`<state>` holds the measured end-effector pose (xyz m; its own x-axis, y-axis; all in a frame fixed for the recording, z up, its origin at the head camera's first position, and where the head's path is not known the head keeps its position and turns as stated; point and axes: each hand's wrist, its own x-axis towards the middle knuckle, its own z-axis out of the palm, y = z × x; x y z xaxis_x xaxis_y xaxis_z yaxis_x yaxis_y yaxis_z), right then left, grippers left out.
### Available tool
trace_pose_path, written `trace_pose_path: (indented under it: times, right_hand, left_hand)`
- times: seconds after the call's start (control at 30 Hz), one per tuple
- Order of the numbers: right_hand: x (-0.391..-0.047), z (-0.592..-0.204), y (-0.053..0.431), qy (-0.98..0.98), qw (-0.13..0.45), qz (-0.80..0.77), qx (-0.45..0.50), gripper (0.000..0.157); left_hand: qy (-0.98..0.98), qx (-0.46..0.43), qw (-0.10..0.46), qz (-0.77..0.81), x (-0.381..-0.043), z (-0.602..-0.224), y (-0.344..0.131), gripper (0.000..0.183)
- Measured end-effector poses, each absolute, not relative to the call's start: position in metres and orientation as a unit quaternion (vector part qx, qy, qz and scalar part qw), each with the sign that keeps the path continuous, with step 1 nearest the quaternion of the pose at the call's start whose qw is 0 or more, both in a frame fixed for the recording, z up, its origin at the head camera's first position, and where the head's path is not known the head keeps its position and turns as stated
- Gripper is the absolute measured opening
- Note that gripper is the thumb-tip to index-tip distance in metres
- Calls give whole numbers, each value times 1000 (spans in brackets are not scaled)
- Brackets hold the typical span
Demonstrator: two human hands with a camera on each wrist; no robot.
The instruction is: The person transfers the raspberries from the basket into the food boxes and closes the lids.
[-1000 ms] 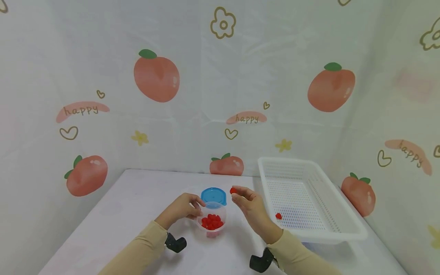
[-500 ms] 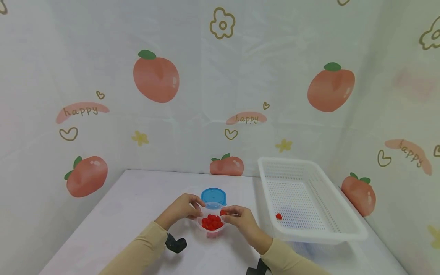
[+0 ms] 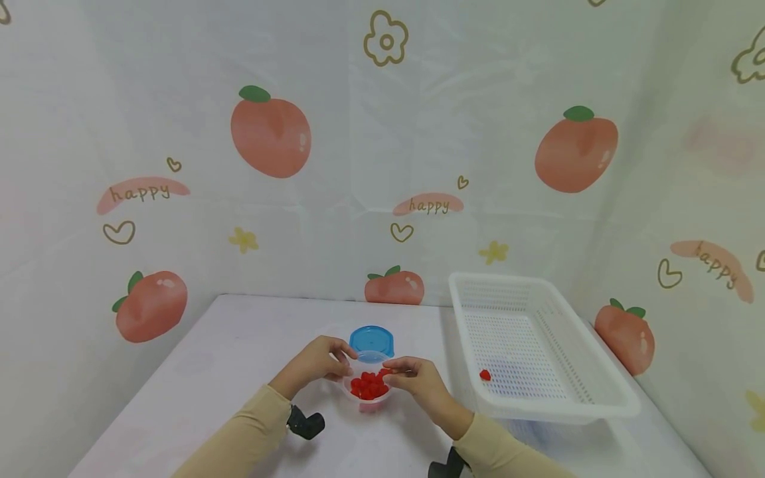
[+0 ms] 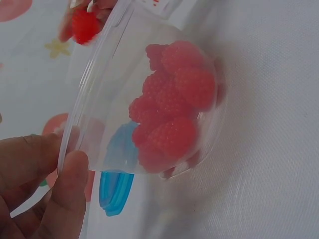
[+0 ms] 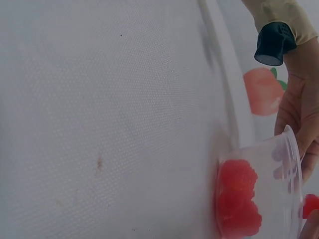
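My left hand [image 3: 319,362] pinches the rim of a small clear plastic tub [image 3: 370,407] between thumb and fingers. Several red raspberries [image 4: 172,99] lie in the bottom of that tub. From the other side, my right hand [image 3: 421,385] reaches over the rim, a single raspberry [image 4: 84,26] at its fingertips above the tub's mouth. This berry is slightly blurred in the left wrist view, and the right fingers are partly cut off there. In the right wrist view, the left hand [image 5: 299,107] shows behind the tub wall.
A blue lid [image 3: 372,340] lies on the white table just behind the tub. To the right stands a white perforated basket [image 3: 496,332] with one raspberry [image 3: 485,376] in its near left corner. A fruit-printed cloth [image 3: 335,252] hangs behind the table.
My right hand has moved left and down from beside the basket to the tub's rim, carrying a raspberry. Most recently that berry has dipped slightly lower. The left hand has stayed on the rim.
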<state>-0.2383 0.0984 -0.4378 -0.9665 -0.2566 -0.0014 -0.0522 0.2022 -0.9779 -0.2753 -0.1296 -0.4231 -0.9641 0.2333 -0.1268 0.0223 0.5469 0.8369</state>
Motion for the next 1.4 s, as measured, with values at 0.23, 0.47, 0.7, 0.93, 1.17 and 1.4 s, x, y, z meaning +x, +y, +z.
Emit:
trace_pose_path:
  times: [0.23,0.47,0.7,0.93,1.17,1.4]
  right_hand:
    - [-240,-441,99,771,86,-623,-99,31]
    - [-238,-438,101,766,92,-627,-105,33]
    - [-238,-420,110,760,74,-637,-105,35]
    - [-241,-377,133,749,45,-649,-129,36]
    - [-260,-341,173,695,21,-693,-190,30]
    - [-287,-330,219,670,4,-711,-213,27]
  left_hand:
    - [874,74,111,468,-274,-421,-129,24]
    - [873,71,114,468,-272,-419,-130,23]
    - [873,77,116,466,-273,-419,-131,23]
    - [873,73,117,467,-273,-420,-130,23]
    - [874,72,118,466,-274,-419,-131,22]
    - [874,68,116,468,-274,-420,-130,22]
